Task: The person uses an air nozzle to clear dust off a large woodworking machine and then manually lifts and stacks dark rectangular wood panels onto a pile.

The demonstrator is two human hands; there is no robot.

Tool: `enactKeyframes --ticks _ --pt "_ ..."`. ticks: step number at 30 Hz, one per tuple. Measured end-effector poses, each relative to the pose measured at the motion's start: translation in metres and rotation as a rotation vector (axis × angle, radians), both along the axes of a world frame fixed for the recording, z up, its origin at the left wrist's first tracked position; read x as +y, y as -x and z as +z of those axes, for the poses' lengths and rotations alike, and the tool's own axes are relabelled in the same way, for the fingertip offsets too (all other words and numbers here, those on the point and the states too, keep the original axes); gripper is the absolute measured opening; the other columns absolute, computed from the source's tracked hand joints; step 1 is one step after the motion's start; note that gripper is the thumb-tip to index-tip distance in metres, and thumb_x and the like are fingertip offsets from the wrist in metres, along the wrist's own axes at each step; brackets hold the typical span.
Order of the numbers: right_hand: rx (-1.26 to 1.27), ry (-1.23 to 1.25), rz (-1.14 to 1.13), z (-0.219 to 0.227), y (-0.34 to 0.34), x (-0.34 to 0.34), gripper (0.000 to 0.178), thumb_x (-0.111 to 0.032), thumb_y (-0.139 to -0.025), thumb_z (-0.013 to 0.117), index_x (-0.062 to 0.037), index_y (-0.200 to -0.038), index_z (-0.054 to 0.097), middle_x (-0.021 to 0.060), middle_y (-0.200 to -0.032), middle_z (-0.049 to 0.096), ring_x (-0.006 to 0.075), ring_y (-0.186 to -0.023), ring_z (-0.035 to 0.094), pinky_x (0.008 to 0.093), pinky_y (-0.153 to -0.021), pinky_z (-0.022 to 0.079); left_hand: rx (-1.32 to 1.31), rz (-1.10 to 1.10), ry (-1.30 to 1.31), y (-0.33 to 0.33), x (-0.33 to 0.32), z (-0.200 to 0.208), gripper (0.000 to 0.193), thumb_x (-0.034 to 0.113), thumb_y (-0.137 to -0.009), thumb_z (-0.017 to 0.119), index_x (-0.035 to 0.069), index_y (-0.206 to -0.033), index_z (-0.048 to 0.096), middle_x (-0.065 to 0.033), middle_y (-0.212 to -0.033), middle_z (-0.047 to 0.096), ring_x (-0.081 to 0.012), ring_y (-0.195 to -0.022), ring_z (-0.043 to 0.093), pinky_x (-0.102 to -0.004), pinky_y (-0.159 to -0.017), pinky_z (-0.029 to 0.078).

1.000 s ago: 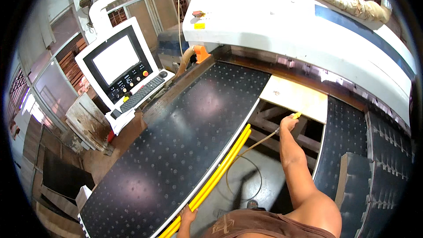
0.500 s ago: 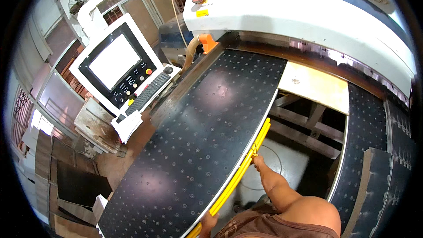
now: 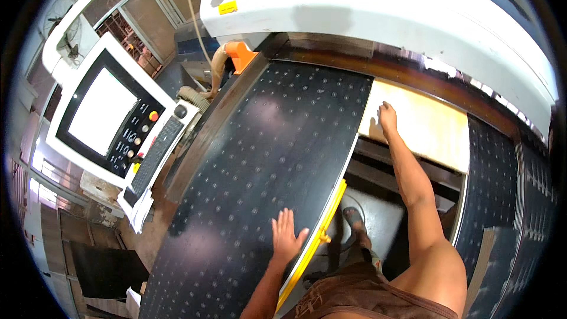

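Observation:
My left hand [image 3: 286,240] lies flat on the black dotted tabletop [image 3: 236,183], fingers stretched and thumb apart. Just right of it, a yellow rail [image 3: 313,254] of tube-like pieces runs along the table's edge, with a small knob-like part on it; neither hand touches it. My right arm reaches far forward over the gap in the table. At the left end of the light wooden panel [image 3: 428,112], my right hand [image 3: 387,119] is closed, fingers curled above the surface. Whatever it may hold is hidden.
A white machine beam [image 3: 354,18] spans the back. Left stands a control panel [image 3: 100,118] with screen, keyboard [image 3: 156,156] and knobs. An orange fitting [image 3: 240,56] with a hose sits at the far corner. My foot [image 3: 354,218] shows in the gap; another dotted table section [image 3: 493,177] lies right.
Both hands have let go of the yellow rail. My left hand has moved onto the black tabletop; my right has reached forward to the wooden panel. The view has shifted right.

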State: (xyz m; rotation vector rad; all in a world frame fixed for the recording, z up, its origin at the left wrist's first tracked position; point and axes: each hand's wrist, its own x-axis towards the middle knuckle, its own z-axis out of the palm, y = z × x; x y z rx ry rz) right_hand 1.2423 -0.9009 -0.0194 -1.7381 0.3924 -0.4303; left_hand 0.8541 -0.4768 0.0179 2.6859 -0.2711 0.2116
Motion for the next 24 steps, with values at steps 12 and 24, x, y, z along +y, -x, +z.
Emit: enactKeyframes --ticks 12,24 --pt "0.114 -0.147 0.1 -0.029 -0.351 -0.082 0.061 -0.035 -0.097 0.056 0.0032 -0.144 0.047 0.0218 -0.147 0.049 0.0356 -0.137 0.044 0.0417 -0.114 0.033 0.397 0.153 -0.307 -0.193 -0.046 0.018 0.088 0.065 -0.097 0.044 0.002 -0.157 0.028 -0.0198 -0.165 0.021 -0.0397 -0.153 0.014 -0.0594 -0.121 0.003" --pt "0.154 -0.07 0.221 -0.001 -0.261 -0.003 0.069 -0.041 -0.091 0.069 0.0017 -0.142 0.052 0.0195 -0.145 0.053 0.0315 -0.134 0.048 0.0422 -0.112 0.035 0.238 0.176 -0.282 -0.186 -0.039 0.014 0.086 0.062 -0.097 0.049 0.004 -0.157 0.029 -0.0179 -0.165 0.023 -0.0363 -0.153 0.015 -0.0584 -0.121 0.006"
